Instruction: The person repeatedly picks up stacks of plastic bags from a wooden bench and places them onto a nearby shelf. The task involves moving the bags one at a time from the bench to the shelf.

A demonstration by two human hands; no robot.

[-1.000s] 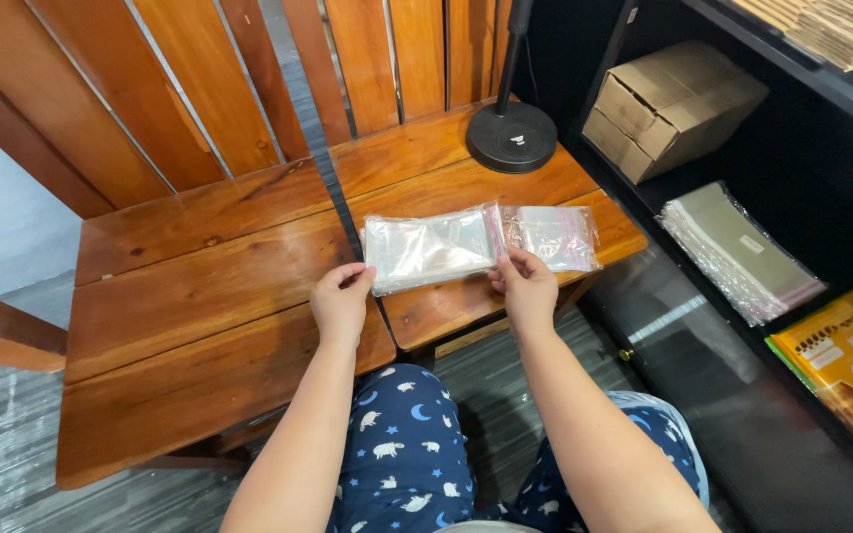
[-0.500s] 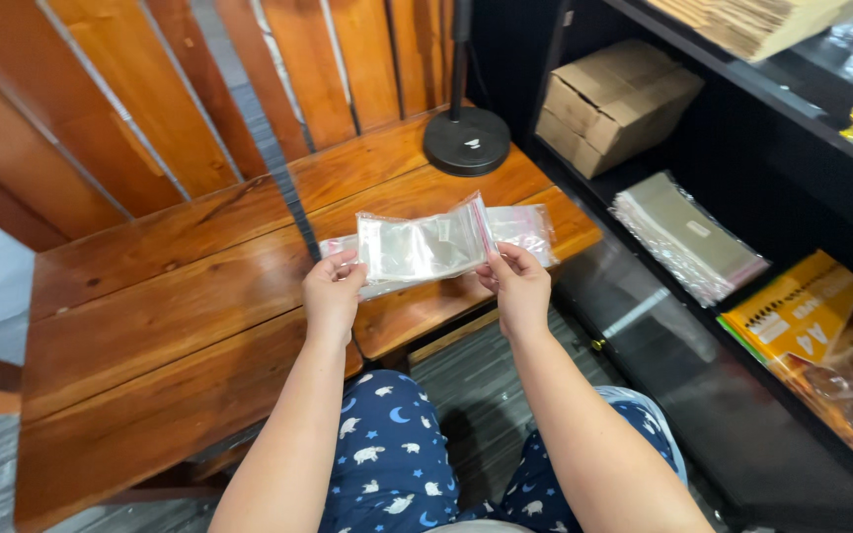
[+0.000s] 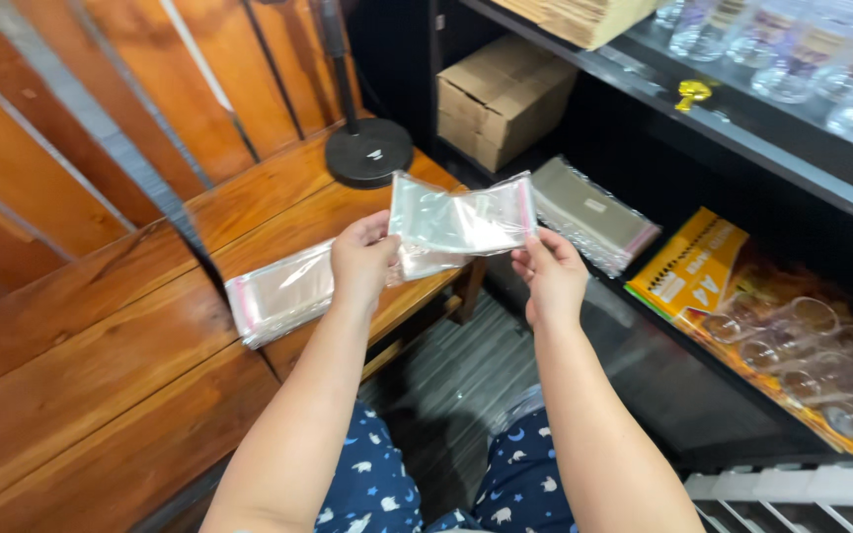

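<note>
holding a clear plastic bag (image 3: 461,214) up in the air between both hands, the person sits with knees in star-patterned blue trousers (image 3: 377,489) just below the near edge of the wooden table (image 3: 81,365). the left hand (image 3: 365,262) is closed on the bag's left end, thumb over the front; the right hand (image 3: 549,276) pinches its lower right corner near the pink sealing strip, fingers curled behind. the bag hangs clear of the table, above its right front corner, flat and slightly bowed. by the look of it, the step in hand is lifting one bag free and spreading it for handling; a next move would call for a steady pinch on both ends, since the film is thin, slippery and prone to cling or fold. on the table just behind the left hand lies a stack of more clear bags (image 3: 283,293), near the right edge and running toward the middle. farther back, at the far right corner, stands a round black lamp base (image 3: 368,153) with its pole rising. beyond the table's right edge, dark shelves (image 3: 742,133) hold another pack of clear bags (image 3: 589,212), a cardboard box (image 3: 501,94), a yellow paper pack (image 3: 688,266) and clear plastic cups (image 3: 802,341).
</note>
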